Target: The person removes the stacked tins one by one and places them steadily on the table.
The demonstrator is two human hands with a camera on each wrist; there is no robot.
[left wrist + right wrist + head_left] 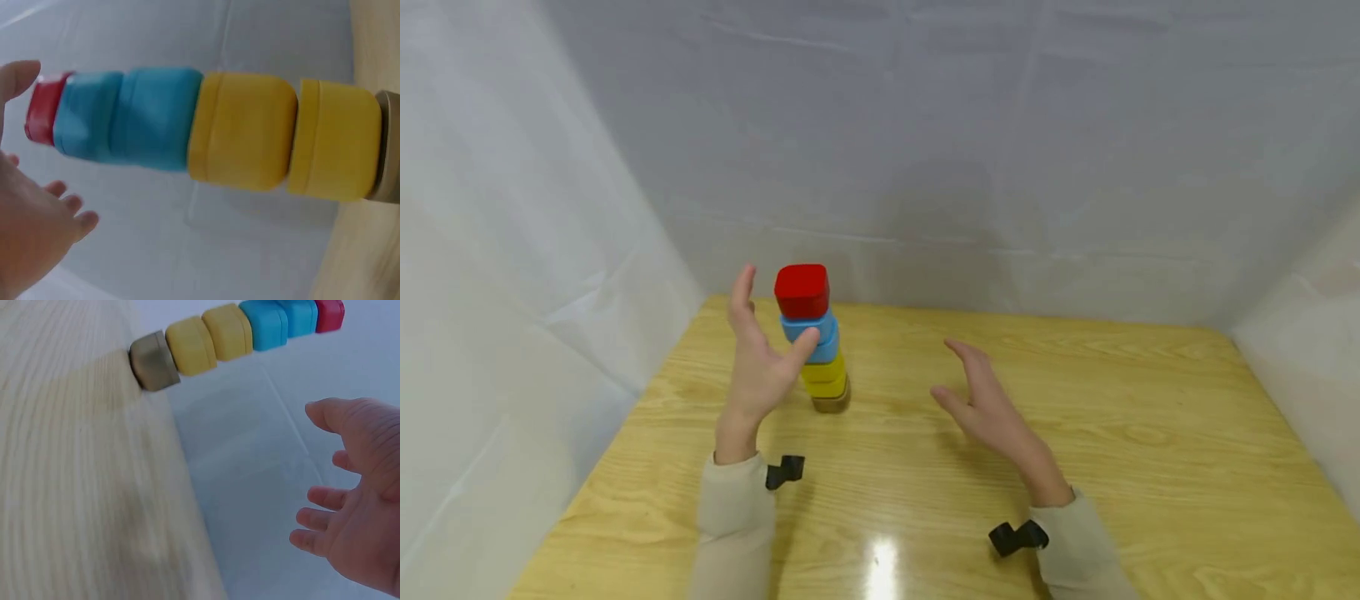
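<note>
With both the left hand (758,367) and right hand (988,402) open, the left thumb seemingly brushing it, the tall stack of red, blue, yellow and brown wooden blocks (812,337) risks toppling onto the pale wooden table (1075,433) if nudged.

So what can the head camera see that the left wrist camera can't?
Only the head view shows both hands at once: the left hand open beside the tower, thumb near the blue blocks, and the right hand open above the wooden table, apart from the tower. It also shows both sleeves.

Only the left wrist view shows the seams between the two yellow blocks up close.

Both show the same tower: red block on top, then blue, then yellow, then a brown base.
</note>
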